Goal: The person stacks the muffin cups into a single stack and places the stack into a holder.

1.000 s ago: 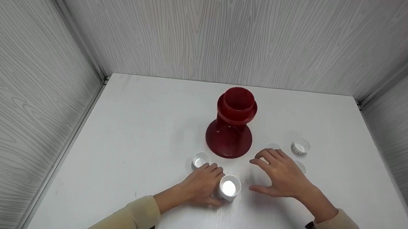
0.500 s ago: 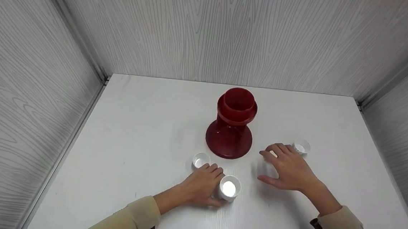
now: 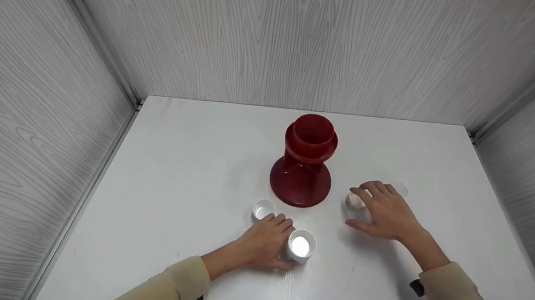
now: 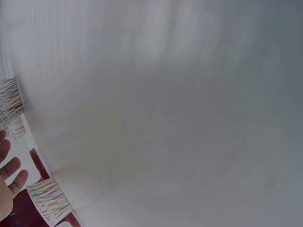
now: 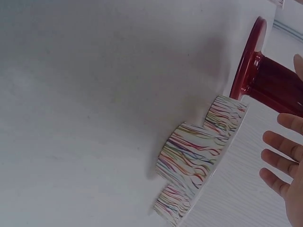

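Observation:
In the head view my left hand (image 3: pixel 266 241) rests on the table beside a white paper baking cup (image 3: pixel 301 245), its thumb in front and its fingers toward the back. A smaller white cup (image 3: pixel 263 209) stands behind those fingers. My right hand (image 3: pixel 387 215) hovers over the right side with thumb and fingers apart, arched around a small pale cup (image 3: pixel 356 200). Another cup's rim (image 3: pixel 401 188) shows behind its knuckles. In the right wrist view, several cups with wavy coloured stripes (image 5: pixel 189 156) stand near my spread fingers (image 5: pixel 277 163). Contact with the cups is unclear.
A red stand (image 3: pixel 300 185) with a round base and cup-like top stands at the middle of the white table (image 3: pixel 191 163), behind both hands. Grey wood-grain panels (image 3: pixel 274 47) close in the table at the back and both sides.
My right hand has shifted a little to the right and backward, bringing the small pale cup into view between its thumb and fingers. My left hand has stayed beside its cup.

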`<state>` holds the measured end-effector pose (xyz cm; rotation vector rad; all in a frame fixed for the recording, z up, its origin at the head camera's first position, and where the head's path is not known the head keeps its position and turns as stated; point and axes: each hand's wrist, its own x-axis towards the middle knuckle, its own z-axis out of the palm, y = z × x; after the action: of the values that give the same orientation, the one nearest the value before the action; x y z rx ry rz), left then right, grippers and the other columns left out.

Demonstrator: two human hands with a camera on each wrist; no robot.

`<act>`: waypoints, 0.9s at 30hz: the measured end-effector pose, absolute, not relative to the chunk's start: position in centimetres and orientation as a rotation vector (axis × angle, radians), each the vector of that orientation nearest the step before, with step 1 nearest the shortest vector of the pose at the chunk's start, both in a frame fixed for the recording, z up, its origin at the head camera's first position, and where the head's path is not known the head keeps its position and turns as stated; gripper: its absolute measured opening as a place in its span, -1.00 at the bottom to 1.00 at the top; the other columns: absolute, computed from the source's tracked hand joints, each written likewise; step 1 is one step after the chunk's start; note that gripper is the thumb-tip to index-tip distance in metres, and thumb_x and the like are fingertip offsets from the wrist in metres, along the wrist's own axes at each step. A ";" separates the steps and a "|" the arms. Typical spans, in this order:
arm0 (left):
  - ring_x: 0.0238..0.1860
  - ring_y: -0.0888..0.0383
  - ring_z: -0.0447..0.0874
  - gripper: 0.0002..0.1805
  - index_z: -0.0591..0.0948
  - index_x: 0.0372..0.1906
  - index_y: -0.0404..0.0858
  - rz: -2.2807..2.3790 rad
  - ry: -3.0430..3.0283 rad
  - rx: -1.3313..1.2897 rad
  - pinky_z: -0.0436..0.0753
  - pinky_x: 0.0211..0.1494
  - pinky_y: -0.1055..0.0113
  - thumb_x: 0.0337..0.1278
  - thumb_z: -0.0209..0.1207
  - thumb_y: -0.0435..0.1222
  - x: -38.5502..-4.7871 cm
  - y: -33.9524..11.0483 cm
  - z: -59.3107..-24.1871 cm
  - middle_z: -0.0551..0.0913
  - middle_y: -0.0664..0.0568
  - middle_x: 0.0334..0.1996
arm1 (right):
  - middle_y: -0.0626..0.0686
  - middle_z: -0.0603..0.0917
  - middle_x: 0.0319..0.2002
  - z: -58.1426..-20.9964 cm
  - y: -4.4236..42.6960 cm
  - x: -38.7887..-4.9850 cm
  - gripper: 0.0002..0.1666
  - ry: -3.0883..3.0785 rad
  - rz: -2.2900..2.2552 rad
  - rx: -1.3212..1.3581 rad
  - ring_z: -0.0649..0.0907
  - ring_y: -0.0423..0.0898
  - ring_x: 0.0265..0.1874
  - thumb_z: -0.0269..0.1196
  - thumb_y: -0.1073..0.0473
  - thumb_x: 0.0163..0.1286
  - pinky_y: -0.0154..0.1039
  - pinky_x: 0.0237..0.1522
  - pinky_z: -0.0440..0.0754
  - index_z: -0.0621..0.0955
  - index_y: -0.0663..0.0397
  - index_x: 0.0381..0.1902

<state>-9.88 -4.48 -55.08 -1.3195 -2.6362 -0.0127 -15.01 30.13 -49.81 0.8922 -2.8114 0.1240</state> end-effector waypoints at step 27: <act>0.00 0.16 0.55 -0.21 0.60 0.05 -0.10 0.001 -2.625 -1.320 0.58 0.06 0.28 0.12 0.12 0.50 -9.7 -4.4 -54.8 0.63 0.12 -0.06 | 0.18 0.63 0.20 -51.8 32.4 -17.3 -0.09 -2.919 0.139 0.766 0.57 0.20 0.28 0.42 -0.42 0.23 0.27 0.26 0.54 0.61 0.09 0.31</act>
<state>-9.75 -4.38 -54.82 -1.3198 -2.6255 0.0012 -17.27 32.40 -51.77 0.7661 -2.9192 0.1385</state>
